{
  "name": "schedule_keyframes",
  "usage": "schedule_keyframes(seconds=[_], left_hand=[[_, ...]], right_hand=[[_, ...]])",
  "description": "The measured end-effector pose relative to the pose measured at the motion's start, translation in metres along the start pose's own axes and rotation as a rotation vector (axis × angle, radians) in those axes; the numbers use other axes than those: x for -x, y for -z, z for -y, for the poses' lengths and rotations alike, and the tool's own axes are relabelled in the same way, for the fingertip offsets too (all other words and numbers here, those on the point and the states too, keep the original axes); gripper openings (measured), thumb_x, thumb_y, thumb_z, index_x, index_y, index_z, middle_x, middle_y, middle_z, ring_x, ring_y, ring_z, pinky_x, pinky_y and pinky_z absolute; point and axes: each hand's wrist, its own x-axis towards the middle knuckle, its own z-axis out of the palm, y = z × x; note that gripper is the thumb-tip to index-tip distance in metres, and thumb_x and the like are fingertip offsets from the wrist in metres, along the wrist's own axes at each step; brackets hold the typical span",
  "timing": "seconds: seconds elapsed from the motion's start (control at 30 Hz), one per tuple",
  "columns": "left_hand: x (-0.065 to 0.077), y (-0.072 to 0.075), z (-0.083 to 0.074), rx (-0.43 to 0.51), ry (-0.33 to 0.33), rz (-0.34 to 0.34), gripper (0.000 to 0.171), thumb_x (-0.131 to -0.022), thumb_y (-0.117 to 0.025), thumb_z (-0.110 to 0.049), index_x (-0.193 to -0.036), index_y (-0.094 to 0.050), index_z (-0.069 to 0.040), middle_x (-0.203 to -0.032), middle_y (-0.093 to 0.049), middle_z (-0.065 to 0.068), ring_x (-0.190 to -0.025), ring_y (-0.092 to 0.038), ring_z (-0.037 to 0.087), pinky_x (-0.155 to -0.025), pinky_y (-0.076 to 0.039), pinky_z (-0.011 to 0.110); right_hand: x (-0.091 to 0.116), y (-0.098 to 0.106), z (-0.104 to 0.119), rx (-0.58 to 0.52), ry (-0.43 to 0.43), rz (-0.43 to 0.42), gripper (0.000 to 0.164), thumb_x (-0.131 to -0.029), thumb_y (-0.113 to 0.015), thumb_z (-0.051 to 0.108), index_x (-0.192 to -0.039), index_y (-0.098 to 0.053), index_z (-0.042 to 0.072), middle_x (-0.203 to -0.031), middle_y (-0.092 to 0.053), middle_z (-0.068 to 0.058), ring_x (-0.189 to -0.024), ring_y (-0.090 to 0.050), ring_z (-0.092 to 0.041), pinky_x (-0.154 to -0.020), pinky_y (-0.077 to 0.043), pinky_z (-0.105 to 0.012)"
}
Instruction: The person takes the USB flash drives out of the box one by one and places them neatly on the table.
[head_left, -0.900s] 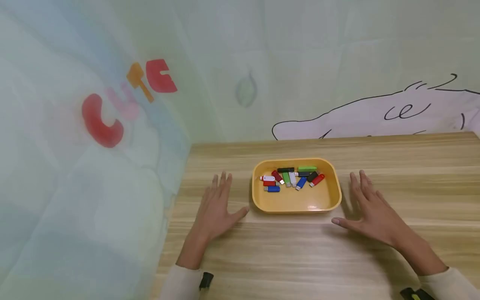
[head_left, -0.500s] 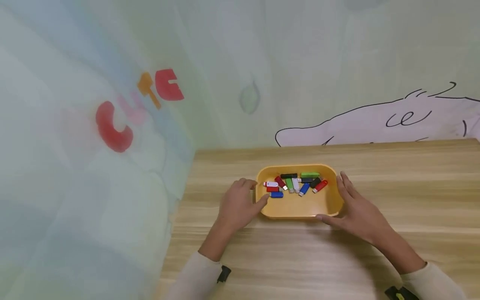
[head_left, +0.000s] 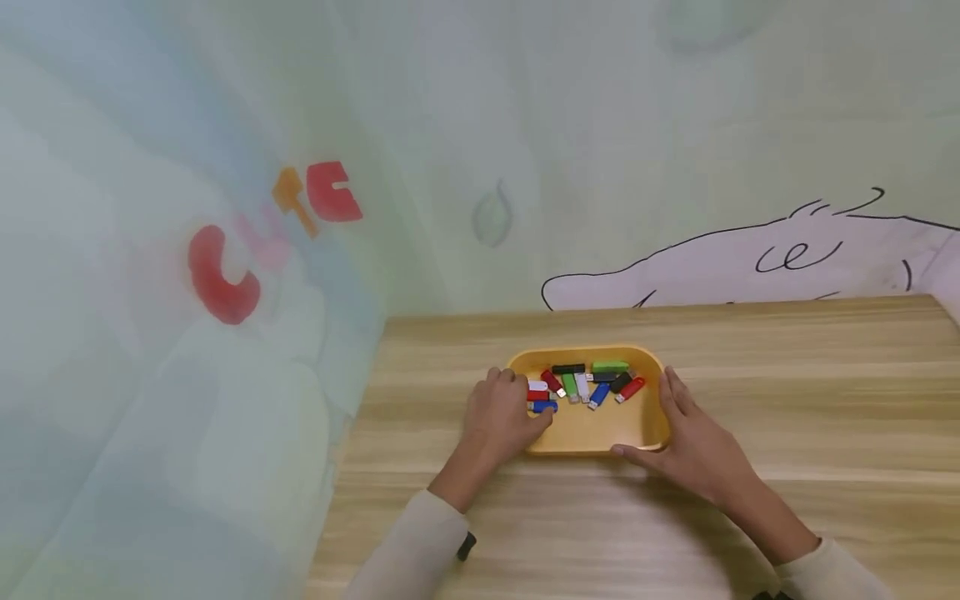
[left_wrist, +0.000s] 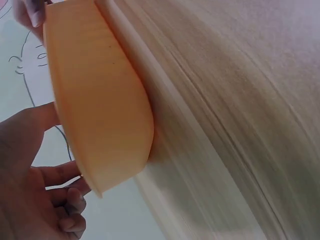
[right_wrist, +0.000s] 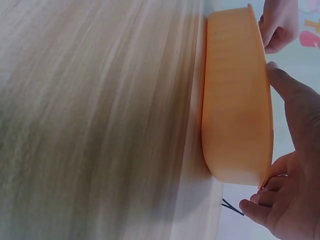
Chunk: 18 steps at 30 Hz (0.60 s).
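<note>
A yellow plastic tray [head_left: 596, 435] sits on the wooden table, with several USB sticks lying toward its back and left. Among them are a bright green stick [head_left: 610, 367], a red one [head_left: 630, 390] and a blue one [head_left: 598, 396]. My left hand [head_left: 498, 421] grips the tray's left end, thumb over the rim beside another blue stick [head_left: 543, 407], fingers at the outer side. Around the right front corner, my right hand [head_left: 701, 446] holds the tray, thumb along the front rim and fingers along the right end. Both wrist views show the tray's outer wall [left_wrist: 100, 100] close up.
The wood-grain table [head_left: 825, 383] stretches away to the right and toward the front. Behind it stands a pale printed backdrop [head_left: 600, 167] with a line-drawn figure, and a second one with coloured letters [head_left: 225, 275] rises along the left edge.
Both hands have come inward from beside the tray to its two ends. The left thumb now reaches over the rim, and the right hand has closed on the corner. The view has shifted slightly.
</note>
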Motion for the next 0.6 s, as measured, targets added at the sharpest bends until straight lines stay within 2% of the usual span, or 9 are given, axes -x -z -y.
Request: schedule_keyframes(seconds=[0.17,0.33,0.47,0.6], left_hand=[[-0.006,-0.006,-0.004,-0.049,0.000,0.035,0.050,-0.089,-0.077,-0.058,-0.092,-0.073,-0.008,-0.088,-0.061,0.002,-0.086,-0.050,0.018,-0.070,-0.045,0.029],[-0.014,-0.011,-0.007,-0.109,-0.008,0.071,0.056,-0.091,-0.073,-0.065,-0.072,-0.066,-0.013,-0.081,-0.061,0.002,-0.085,-0.049,0.019,-0.071,-0.043,0.030],[-0.023,-0.010,-0.014,-0.129,-0.018,0.084,0.057,-0.094,-0.072,-0.060,-0.061,-0.058,-0.016,-0.069,-0.056,-0.001,-0.081,-0.049,0.020,-0.071,-0.037,0.030],[-0.027,-0.011,-0.021,-0.163,-0.025,0.105,0.051,-0.097,-0.072,-0.053,-0.063,-0.061,-0.016,-0.065,-0.055,-0.002,-0.079,-0.052,0.021,-0.072,-0.037,0.031]], right_hand=[[-0.001,-0.003,0.001,-0.013,-0.019,0.004,0.138,-0.079,-0.070,0.084,-0.167,-0.012,-0.004,-0.172,-0.020,-0.031,-0.148,-0.040,-0.056,-0.102,-0.052,-0.069],[-0.003,-0.005,0.003,-0.026,-0.043,0.014,0.139,-0.079,-0.068,0.087,-0.167,-0.012,-0.004,-0.174,-0.018,-0.029,-0.150,-0.038,-0.055,-0.106,-0.050,-0.069],[-0.006,-0.003,0.003,-0.053,-0.057,0.014,0.138,-0.078,-0.069,0.086,-0.167,-0.014,-0.004,-0.174,-0.016,-0.028,-0.153,-0.034,-0.054,-0.108,-0.048,-0.069],[-0.007,-0.002,0.003,-0.101,-0.081,0.030,0.140,-0.075,-0.073,0.085,-0.166,-0.016,-0.004,-0.174,-0.016,-0.028,-0.152,-0.033,-0.055,-0.110,-0.047,-0.070]])
